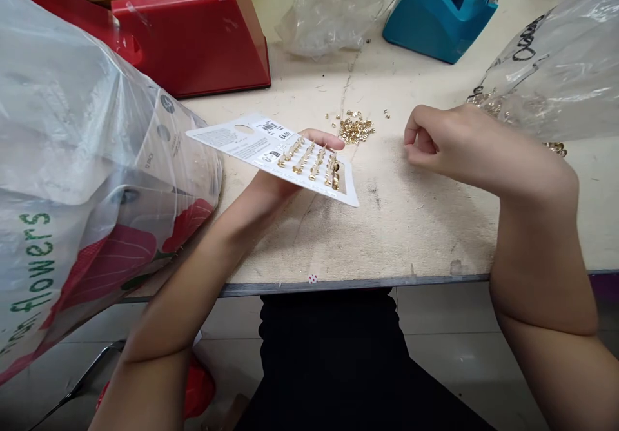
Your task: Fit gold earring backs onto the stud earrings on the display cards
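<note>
My left hand (319, 139) holds a white earring card (227, 144) from beneath, tilted above the table, with the thumb or a finger showing past its far edge. Rows of gold earring posts and backs (309, 163) stick up from the card's face, beside printed text, a barcode and a price. Just beyond the card lies a small pile of gold earring backs (355, 129), with a few scattered around it. To the right of the pile, my right hand (442, 137) is closed above the table, its fingers curled together. Whether something small sits between those fingertips is hidden.
A bulging plastic bag (97, 140) stands at left, before a red tape dispenser (193, 37). Further back are a crumpled clear bag (333, 11) and a blue tape dispenser (435, 21). Another clear bag (575, 70) with gold pieces lies at right. The table's edge (358, 287) runs in front.
</note>
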A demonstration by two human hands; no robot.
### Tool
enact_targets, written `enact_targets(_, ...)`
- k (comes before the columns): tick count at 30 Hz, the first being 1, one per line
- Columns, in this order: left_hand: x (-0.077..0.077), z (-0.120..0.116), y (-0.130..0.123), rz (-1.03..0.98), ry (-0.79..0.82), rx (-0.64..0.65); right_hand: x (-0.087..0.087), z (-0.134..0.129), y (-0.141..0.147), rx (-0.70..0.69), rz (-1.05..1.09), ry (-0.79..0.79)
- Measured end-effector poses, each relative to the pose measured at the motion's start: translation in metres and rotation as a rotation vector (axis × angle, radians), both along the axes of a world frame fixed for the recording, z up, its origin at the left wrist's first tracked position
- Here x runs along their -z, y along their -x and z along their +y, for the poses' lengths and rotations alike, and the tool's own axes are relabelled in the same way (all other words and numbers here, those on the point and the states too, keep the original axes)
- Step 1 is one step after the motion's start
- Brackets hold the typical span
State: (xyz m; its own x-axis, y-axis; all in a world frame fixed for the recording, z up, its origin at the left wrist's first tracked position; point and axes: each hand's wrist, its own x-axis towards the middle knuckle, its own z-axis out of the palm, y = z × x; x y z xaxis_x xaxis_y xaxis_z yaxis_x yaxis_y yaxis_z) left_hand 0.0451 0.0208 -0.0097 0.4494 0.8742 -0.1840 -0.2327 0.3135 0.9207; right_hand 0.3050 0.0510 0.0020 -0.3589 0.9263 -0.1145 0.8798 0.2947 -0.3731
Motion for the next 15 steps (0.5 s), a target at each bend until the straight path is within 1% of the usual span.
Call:
enact_targets(3, -0.001, 0.000, 0.000, 0.024, 0.003, -0.006, 0.000, -0.001, 0.012, 0.038, -0.033, -0.013)
enact_targets(6, -0.003, -0.001, -0.001, 0.033, 0.015, -0.004, 0.003, -0.001, 0.019, 0.028, -0.085, 0.031)
enact_targets(10, -0.005, -0.002, -0.001, 0.027, 0.040, -0.012, 0.004, -0.001, 0.019, 0.037, -0.148, 0.092)
enact_targets(15, -0.005, -0.002, -0.001, 0.008, 0.036, 0.007, -0.002, -0.003, 0.018, -0.008, -0.215, 0.102)
